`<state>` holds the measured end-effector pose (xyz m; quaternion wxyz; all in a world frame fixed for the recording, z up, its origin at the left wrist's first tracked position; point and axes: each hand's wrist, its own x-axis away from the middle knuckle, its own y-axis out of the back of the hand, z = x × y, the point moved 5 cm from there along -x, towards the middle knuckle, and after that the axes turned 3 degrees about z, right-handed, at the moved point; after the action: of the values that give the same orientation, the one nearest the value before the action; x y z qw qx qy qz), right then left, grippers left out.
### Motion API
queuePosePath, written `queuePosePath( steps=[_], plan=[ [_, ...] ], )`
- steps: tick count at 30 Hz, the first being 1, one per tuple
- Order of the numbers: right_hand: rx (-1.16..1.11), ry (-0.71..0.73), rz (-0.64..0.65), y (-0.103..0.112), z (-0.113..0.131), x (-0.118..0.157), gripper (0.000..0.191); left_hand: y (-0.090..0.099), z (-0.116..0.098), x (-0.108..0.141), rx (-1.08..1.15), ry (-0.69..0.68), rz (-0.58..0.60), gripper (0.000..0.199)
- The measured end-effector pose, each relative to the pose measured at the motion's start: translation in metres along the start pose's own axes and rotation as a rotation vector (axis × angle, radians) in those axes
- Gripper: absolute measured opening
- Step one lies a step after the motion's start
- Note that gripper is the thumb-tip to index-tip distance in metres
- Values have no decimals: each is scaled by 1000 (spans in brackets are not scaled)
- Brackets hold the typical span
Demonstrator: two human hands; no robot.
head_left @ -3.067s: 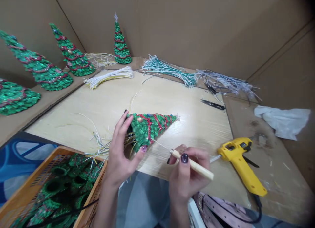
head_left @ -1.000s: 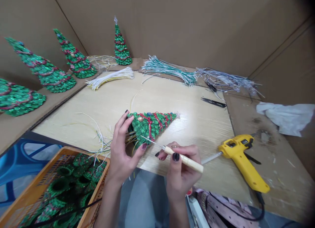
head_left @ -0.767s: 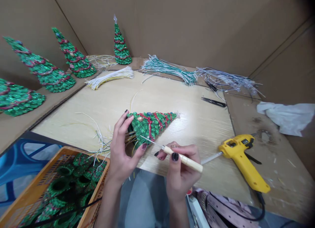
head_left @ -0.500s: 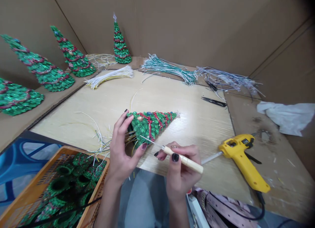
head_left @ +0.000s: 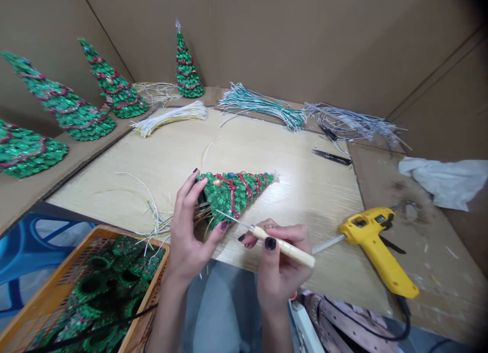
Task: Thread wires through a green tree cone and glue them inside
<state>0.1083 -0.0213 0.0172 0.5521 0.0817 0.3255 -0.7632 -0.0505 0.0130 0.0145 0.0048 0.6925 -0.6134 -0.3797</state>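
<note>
A small green Christmas tree (head_left: 244,190) with red garlands lies on its side, its star tip pointing right. My left hand (head_left: 190,226) grips it around the base, thumb in front and fingers behind. Thin white and yellow wires (head_left: 160,223) trail from the base toward the left. In my right hand (head_left: 280,261) is an awl (head_left: 284,249) with a pale wooden handle, held like a pen. Its thin metal shaft reaches to the lower front of the tree; whether the tip has gone in, I cannot tell.
A yellow glue gun (head_left: 375,246) lies at the right, beside black thread snips (head_left: 331,157). Wire bundles (head_left: 263,106) line the back. Several finished trees (head_left: 188,68) stand at the back and left. An orange basket (head_left: 95,231) of tree shells sits lower left.
</note>
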Motion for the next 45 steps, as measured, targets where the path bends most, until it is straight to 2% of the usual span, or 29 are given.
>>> queuePosePath(
  steps=[11, 17, 22, 45],
  plan=[
    [95, 214, 214, -4, 7, 2, 31, -2, 2, 0, 1, 49, 5, 71],
    [55, 133, 146, -2, 4, 3, 24, -2, 1, 0, -33, 37, -20, 71],
    [67, 128, 105, 1, 2, 5, 18, -1, 0, 0, -43, 28, -23, 70],
    [60, 90, 88, 1, 1, 5, 14, -1, 0, -1, -36, 23, -22, 71]
  ],
)
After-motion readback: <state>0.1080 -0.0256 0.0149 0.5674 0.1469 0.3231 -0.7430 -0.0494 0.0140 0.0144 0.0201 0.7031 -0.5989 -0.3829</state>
